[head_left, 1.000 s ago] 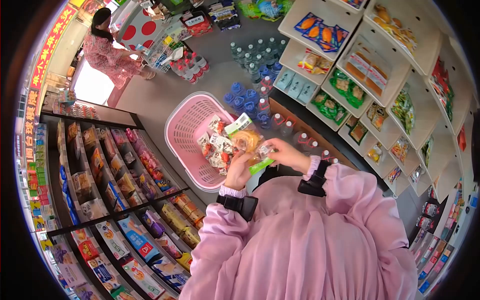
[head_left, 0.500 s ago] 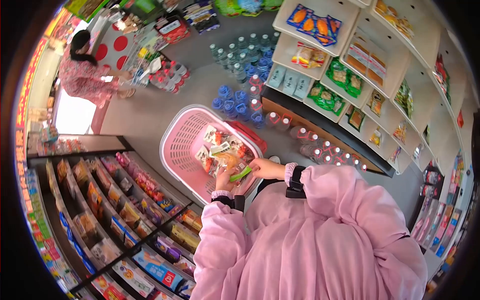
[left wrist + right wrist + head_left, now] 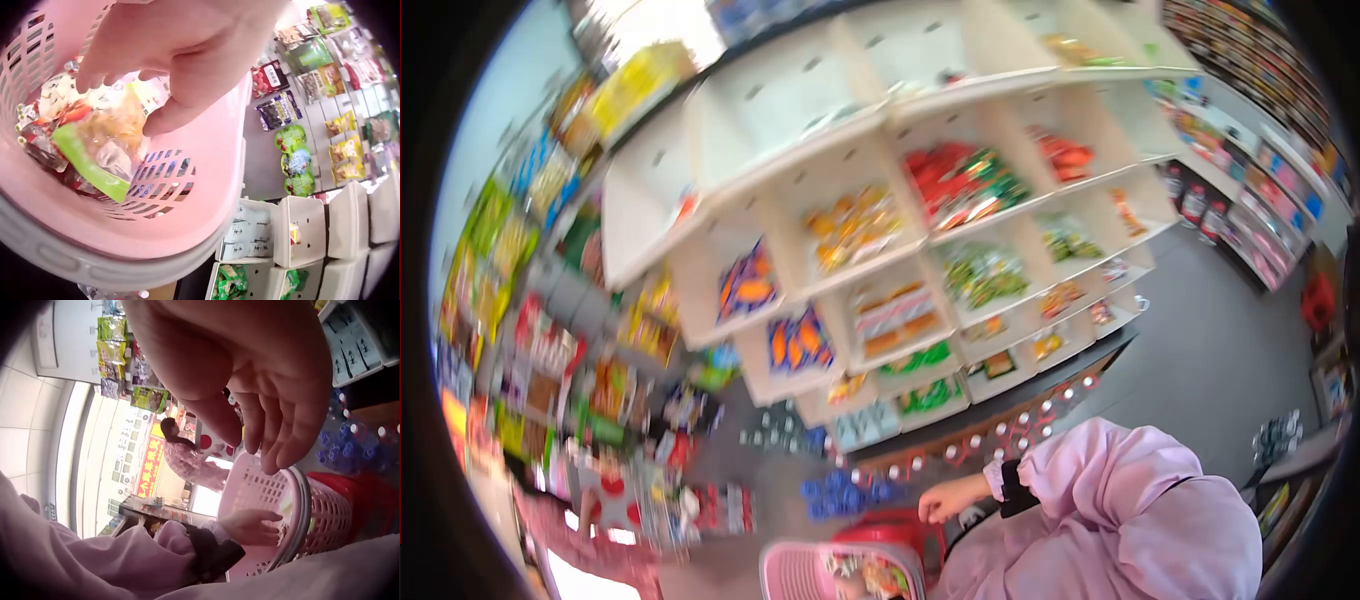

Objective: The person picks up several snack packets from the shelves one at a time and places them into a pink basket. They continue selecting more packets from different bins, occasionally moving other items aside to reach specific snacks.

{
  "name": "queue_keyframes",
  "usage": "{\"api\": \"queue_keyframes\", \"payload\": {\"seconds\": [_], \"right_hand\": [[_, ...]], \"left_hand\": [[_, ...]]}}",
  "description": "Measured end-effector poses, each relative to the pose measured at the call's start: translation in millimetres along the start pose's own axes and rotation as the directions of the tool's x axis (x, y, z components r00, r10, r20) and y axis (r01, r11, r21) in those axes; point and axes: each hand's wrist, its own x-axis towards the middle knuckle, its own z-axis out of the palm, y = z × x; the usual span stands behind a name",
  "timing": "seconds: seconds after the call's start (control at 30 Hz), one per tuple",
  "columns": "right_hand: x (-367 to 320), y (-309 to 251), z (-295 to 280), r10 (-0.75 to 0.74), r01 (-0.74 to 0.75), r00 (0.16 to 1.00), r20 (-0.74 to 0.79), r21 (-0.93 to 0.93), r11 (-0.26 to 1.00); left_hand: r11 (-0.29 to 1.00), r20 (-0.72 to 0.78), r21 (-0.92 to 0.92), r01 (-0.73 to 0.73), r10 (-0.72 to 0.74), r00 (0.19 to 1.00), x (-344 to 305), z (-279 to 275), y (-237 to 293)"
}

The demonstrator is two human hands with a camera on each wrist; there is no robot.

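Observation:
My left hand (image 3: 181, 53) is inside the pink basket (image 3: 200, 215), its fingers loose and spread just above a clear food packet (image 3: 112, 128) with a green edge. Yellowish food shows through the plastic, and the packet lies over several small wrapped snack packs (image 3: 47, 119). In the right wrist view, the same hand reaches over the rim with its fingers extended. My right hand (image 3: 952, 498) is off to the right of the basket in the head view. Its fingers hang loosely curled with nothing in them.
White tiered shelf bins (image 3: 890, 240) with bagged foods fill the head view. Blue-capped bottles (image 3: 845, 495) and red-capped bottles (image 3: 990, 440) stand on the floor before them. A red container (image 3: 375, 500) sits against the basket. A person (image 3: 187, 462) stands beyond it.
The head view has swung up and right toward the shelf bins. Earlier both hands held the green-edged packet; now it lies in the basket, and the right hand has come away.

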Motion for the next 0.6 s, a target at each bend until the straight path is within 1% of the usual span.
{"api": "queue_keyframes", "payload": {"seconds": [0.03, 0.07, 0.1, 0.13, 0.17, 0.2, 0.23, 0.27, 0.3, 0.33, 0.37, 0.4, 0.43, 0.47, 0.5, 0.53, 0.57, 0.6], "right_hand": [[-16, -7, -13, -0.044, 0.044, 0.998, -0.051, -0.011, 0.999], [-34, -15, -30, -0.091, 0.087, 0.992, -0.093, -0.043, 0.995], [-50, -23, -47, -0.136, 0.127, 0.983, -0.123, -0.077, 0.989], [-69, -31, -63, -0.180, 0.165, 0.974, -0.140, -0.111, 0.980], [-91, -40, -76, -0.187, 0.166, 0.955, -0.232, -0.107, 0.980], [-118, -55, -91, -0.283, 0.243, 0.917, -0.282, -0.170, 0.955], [-148, -71, -104, -0.377, 0.311, 0.869, -0.321, -0.239, 0.920], [-176, -86, -114, -0.434, 0.333, 0.821, -0.370, -0.308, 0.891], [-202, -98, -126, -0.490, 0.346, 0.769, -0.411, -0.377, 0.859], [-227, -104, -139, -0.495, 0.335, 0.740, -0.455, -0.389, 0.858], [-252, -118, -150, -0.497, 0.322, 0.712, -0.496, -0.399, 0.859], [-281, -133, -158, -0.535, 0.310, 0.658, -0.529, -0.457, 0.834], [-313, -158, -161, -0.571, 0.290, 0.604, -0.556, -0.514, 0.807], [-338, -172, -170, -0.620, 0.249, 0.535, -0.573, -0.594, 0.765], [-360, -185, -180, -0.670, 0.202, 0.465, -0.579, -0.667, 0.717], [-382, -199, -191, -0.725, 0.184, 0.408, -0.556, -0.727, 0.661], [-401, -212, -203, -0.776, 0.163, 0.348, -0.526, -0.781, 0.603], [-419, -224, -215, -0.732, 0.263, 0.330, -0.596, -0.687, 0.678]], "left_hand": [[0.997, -0.017, -0.077, 0.015, -0.016, 1.000, 13, -8, 12], [0.908, 0.086, -0.403, 0.115, -0.087, 0.992, 33, -5, 16], [0.707, 0.188, -0.664, 0.243, -0.157, 0.970, 52, -3, 21], [0.759, 0.131, -0.638, 0.130, -0.060, 0.990, 73, -3, 37], [0.797, 0.073, -0.604, 0.017, 0.034, 0.997, 92, -6, 58], [0.824, 0.019, -0.559, -0.091, 0.123, 0.992, 101, -9, 83], [0.774, -0.002, -0.610, -0.169, 0.212, 0.977, 94, -24, 137], [0.716, -0.028, -0.656, -0.240, 0.294, 0.955, 86, -40, 201], [0.650, 0.034, -0.725, -0.229, 0.366, 0.930, 91, -41, 239], [0.582, 0.090, -0.787, -0.205, 0.437, 0.895, 94, -43, 275], [0.559, 0.075, -0.787, -0.263, 0.510, 0.857, 83, -52, 323], [0.529, 0.062, -0.787, -0.316, 0.577, 0.814, 67, -63, 373], [0.471, 0.019, -0.766, -0.437, 0.696, 0.718, 56, -71, 413], [0.457, 0.062, -0.793, -0.402, 0.717, 0.694, 43, -81, 448], [0.394, 0.040, -0.804, -0.445, 0.783, 0.621, 36, -87, 479], [0.377, 0.050, -0.788, -0.487, 0.827, 0.560, 27, -97, 511], [0.334, 0.035, -0.789, -0.515, 0.862, 0.505, 22, -102, 540], [0.308, 0.007, -0.793, -0.525, 0.867, 0.498, 10, -108, 570]]}}
